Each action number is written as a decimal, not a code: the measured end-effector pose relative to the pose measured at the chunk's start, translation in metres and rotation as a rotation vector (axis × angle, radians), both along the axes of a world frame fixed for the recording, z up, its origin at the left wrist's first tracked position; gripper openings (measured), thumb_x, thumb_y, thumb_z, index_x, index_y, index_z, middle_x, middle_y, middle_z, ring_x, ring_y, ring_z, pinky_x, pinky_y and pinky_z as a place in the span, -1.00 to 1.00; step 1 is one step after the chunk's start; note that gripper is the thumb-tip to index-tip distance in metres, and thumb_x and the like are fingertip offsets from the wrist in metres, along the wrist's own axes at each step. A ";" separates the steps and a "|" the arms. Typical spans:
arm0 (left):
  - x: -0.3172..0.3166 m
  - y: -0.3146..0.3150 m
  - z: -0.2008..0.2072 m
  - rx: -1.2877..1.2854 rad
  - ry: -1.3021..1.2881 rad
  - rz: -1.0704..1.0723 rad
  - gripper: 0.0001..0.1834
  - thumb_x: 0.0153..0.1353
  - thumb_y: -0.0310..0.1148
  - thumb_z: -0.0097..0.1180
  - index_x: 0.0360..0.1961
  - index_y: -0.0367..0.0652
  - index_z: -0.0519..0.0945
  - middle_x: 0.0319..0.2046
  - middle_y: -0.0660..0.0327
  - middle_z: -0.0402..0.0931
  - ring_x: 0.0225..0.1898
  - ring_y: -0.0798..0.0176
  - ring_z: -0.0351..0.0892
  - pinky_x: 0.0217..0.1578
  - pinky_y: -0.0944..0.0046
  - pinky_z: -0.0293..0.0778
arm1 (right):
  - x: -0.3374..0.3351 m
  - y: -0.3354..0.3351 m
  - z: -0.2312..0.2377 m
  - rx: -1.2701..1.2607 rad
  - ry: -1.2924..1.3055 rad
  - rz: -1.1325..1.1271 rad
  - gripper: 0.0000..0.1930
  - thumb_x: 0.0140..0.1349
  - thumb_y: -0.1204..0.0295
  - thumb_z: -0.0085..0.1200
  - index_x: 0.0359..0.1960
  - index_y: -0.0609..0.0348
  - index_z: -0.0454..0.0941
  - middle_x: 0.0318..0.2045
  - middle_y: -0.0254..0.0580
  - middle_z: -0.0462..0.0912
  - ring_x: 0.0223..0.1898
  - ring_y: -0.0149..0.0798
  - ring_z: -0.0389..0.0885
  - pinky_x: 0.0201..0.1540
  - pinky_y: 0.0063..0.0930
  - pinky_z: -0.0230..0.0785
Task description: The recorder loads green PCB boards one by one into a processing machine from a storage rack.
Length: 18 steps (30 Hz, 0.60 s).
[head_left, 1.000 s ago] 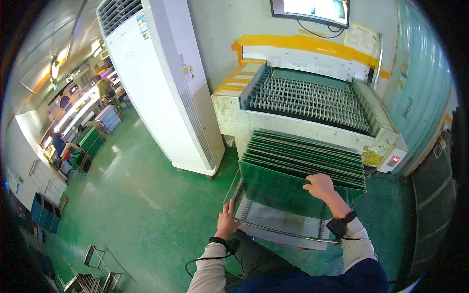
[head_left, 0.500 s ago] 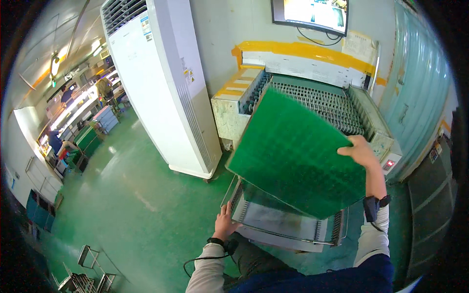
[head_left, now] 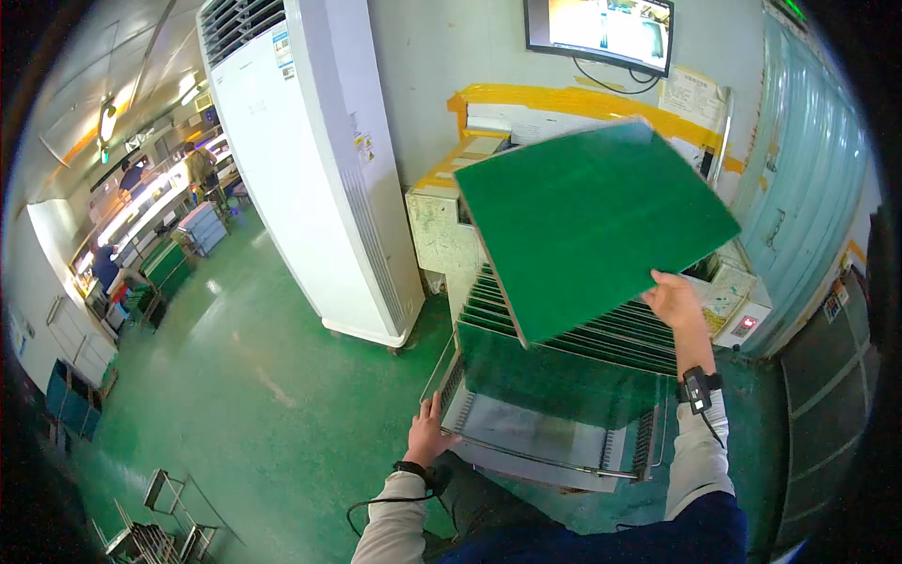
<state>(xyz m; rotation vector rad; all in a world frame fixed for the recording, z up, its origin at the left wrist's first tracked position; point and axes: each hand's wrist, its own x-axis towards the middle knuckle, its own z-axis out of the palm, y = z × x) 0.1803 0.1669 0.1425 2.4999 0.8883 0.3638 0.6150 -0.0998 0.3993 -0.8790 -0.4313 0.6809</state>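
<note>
A large flat green board (head_left: 597,211), looking like a circuit board panel, is raised and tilted in front of the roller machine. My right hand (head_left: 673,301) grips its near right edge, thumb on the top face and the other fingers out of sight underneath. Below it stands a wire rack (head_left: 540,446) with slotted sides, holding several similar green boards (head_left: 564,376) in a row. My left hand (head_left: 428,434) is closed over the rack's left front corner rail.
Behind the raised board is a roller conveyor machine (head_left: 442,230), mostly covered. A tall white air conditioner (head_left: 315,179) stands left of it. A wall screen (head_left: 601,33) hangs above, and a plastic strip curtain (head_left: 808,179) is at right. Metal racks (head_left: 155,540) lie lower left.
The green board has lifted away from the rack and swung round in my right hand, uncovering the row of boards and hiding the machine's rollers. My left hand stays on the rack.
</note>
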 end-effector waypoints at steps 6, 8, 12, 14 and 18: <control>0.001 -0.002 0.005 -0.019 0.014 -0.010 0.32 -0.32 -0.22 0.55 0.46 -0.07 -0.03 0.31 0.04 0.20 0.07 -0.25 0.46 0.03 -0.04 0.49 | 0.031 0.040 -0.047 0.031 0.260 -0.090 -0.78 0.15 0.52 0.24 -0.25 0.11 0.42 -0.26 -0.28 0.53 -0.25 -0.21 0.49 -0.12 -0.31 0.46; 0.000 -0.001 0.008 -0.015 0.026 -0.003 0.31 -0.31 -0.21 0.55 0.46 -0.07 -0.04 0.31 0.04 0.20 0.08 -0.25 0.46 0.03 -0.04 0.49 | 0.035 0.051 -0.052 0.026 0.259 -0.095 -0.75 0.16 0.51 0.23 -0.21 0.15 0.40 -0.22 -0.23 0.51 -0.24 -0.18 0.49 -0.10 -0.31 0.48; 0.003 -0.002 0.004 -0.007 0.038 -0.013 0.31 -0.29 -0.19 0.54 0.47 -0.07 -0.05 0.32 0.04 0.18 0.10 -0.25 0.44 0.05 -0.05 0.47 | 0.057 0.067 -0.071 0.018 0.306 -0.150 -0.71 0.18 0.50 0.22 -0.13 0.22 0.39 -0.12 -0.15 0.49 -0.10 -0.12 0.47 -0.02 -0.28 0.48; 0.003 -0.001 0.003 -0.013 0.052 -0.006 0.31 -0.28 -0.18 0.53 0.47 -0.07 -0.06 0.32 0.04 0.17 0.11 -0.24 0.43 0.06 -0.05 0.46 | 0.056 0.081 -0.073 0.011 0.298 -0.190 -0.69 0.20 0.48 0.21 -0.08 0.26 0.39 -0.05 -0.10 0.48 0.01 -0.09 0.45 0.01 -0.26 0.48; 0.005 -0.002 0.005 -0.037 0.072 0.001 0.31 -0.27 -0.17 0.53 0.48 -0.07 -0.07 0.33 0.04 0.18 0.12 -0.24 0.41 0.08 -0.04 0.44 | 0.064 0.102 -0.078 -0.073 0.287 -0.256 -0.67 0.30 0.38 0.13 0.00 0.31 0.39 0.06 0.01 0.49 0.13 -0.05 0.44 0.02 -0.25 0.48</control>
